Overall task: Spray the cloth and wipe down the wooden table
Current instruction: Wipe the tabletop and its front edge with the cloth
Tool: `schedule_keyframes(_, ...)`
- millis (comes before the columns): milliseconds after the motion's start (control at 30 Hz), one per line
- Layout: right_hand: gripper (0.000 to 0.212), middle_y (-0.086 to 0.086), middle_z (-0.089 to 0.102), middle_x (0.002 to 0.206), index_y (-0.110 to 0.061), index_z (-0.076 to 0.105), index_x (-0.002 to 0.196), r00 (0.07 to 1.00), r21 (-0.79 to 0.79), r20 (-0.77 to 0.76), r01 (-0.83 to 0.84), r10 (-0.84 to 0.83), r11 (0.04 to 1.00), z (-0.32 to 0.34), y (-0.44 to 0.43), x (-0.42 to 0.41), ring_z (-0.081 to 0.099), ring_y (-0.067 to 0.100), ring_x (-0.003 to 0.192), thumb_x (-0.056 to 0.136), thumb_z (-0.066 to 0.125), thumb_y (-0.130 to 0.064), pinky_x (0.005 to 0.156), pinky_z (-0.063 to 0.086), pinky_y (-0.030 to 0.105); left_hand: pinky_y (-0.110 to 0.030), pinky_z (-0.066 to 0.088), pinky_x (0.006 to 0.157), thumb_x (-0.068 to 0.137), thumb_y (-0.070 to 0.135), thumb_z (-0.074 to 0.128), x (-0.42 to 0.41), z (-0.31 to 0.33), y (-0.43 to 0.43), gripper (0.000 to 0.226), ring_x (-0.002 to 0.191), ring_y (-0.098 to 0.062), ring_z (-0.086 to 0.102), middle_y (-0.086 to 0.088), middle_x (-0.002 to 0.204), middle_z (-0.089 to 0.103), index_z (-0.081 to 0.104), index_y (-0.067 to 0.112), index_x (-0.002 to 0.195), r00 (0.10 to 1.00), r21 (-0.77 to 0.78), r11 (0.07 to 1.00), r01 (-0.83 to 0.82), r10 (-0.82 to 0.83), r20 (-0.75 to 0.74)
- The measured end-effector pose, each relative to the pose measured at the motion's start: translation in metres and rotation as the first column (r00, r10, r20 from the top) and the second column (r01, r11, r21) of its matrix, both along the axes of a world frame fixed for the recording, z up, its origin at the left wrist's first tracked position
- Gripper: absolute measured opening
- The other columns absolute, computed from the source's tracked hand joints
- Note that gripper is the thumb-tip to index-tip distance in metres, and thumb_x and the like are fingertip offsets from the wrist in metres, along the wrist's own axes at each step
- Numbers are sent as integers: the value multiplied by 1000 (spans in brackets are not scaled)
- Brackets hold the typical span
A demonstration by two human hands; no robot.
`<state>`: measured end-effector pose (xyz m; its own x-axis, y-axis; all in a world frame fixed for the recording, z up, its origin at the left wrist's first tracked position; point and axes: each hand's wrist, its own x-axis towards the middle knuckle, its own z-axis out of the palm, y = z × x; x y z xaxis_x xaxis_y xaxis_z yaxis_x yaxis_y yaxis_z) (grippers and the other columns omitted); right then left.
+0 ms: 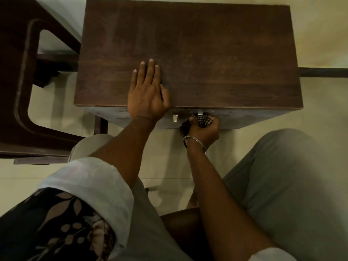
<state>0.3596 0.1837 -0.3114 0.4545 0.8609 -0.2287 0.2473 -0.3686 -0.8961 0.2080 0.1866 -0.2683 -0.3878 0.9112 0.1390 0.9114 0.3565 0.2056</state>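
The wooden desk (188, 53) stands with its long axis running left to right in front of the person, its dark grain following the same line. The left hand (146, 93) lies flat on the desk top near the front edge, fingers together and pointing away toward the far side, thumb tucked at the edge; it grips nothing. Below that edge, against the desk's front face, the right hand (204, 129) is clenched around the cloth (202, 120), a dark checked rag bunched into a wad. Most of the cloth is hidden inside the fist; one corner hangs out to the left of the wrist and a bit shows above the knuckles, so its shape cannot be made out. It sits just right of a small metal handle (175, 118) on the front face, and touches or covers a second fitting there. A thin metal bangle (194, 142) rings the right wrist. Left of the desk a dark wooden chair (20, 81) is cut off by the frame. No writing or label can be read anywhere.
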Motion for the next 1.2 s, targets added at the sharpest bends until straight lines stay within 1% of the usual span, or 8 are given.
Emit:
schedule_keyframes(167,36,-3,66,87,-7,64,95,1000,-24,9,-14,14,1000,-6,2,1,64,14,80,65,85,-5,71,56,26,-48,15,127,98,34,25,-1,1,0,65,154,-30,21,-15,164,29,35,3,154,1000,-7,1000,1,-1,14)
schedule_keyframes(333,34,6,70,90,-6,68,92,993,-355,-117,-20,-23,935,-21,7,9,69,23,81,65,88,-7,68,61,36,-48,16,126,97,35,24,0,2,1,66,154,-31,22,-15,163,31,36,3,153,1000,-3,1000,10,-10,26)
schedule_keyframes(400,31,6,70,88,-6,67,89,992,-360,-119,4,-50,933,-17,4,9,69,25,80,66,87,-10,71,61,42,-49,17,126,97,34,25,1,2,1,66,154,-32,23,-15,163,32,38,2,153,999,4,1000,11,-12,33)
schedule_keyframes(533,31,1,63,86,-6,62,91,995,-231,-43,80,-93,970,12,-10,4,64,22,83,70,84,-10,75,54,32,-49,17,126,97,33,26,2,4,0,65,153,-32,24,-16,163,32,38,2,153,999,2,1000,17,-17,49)
schedule_keyframes(667,38,5,68,91,-8,63,96,996,-31,-69,60,-62,998,37,-2,-7,64,18,82,66,85,-10,81,56,35,-47,15,127,99,33,27,0,6,0,64,154,-30,21,-15,164,29,34,3,155,997,-23,999,31,-30,65)
schedule_keyframes(933,37,-3,67,90,-22,63,95,995,46,-101,-15,19,999,75,-7,5,66,16,84,67,85,-13,81,58,42,-42,5,128,96,38,12,-5,18,-4,73,156,-29,12,-16,167,19,26,1,157,975,-51,992,117,-105,195)
schedule_keyframes(1100,39,-11,64,92,-21,62,100,983,248,-57,-155,174,956,121,10,-3,60,-4,82,69,84,-15,75,52,17,-38,1,126,89,48,2,-9,27,-13,86,156,-30,11,-19,166,18,25,-1,156,940,-73,980,183,-153,305)
schedule_keyframes(1200,40,-5,65,99,-19,61,106,975,315,-32,-200,221,928,147,27,-6,62,5,88,72,80,-13,78,52,18,-36,2,125,88,51,0,-10,45,-18,89,156,-28,17,-17,166,22,27,0,156,934,-80,975,209,-174,312)
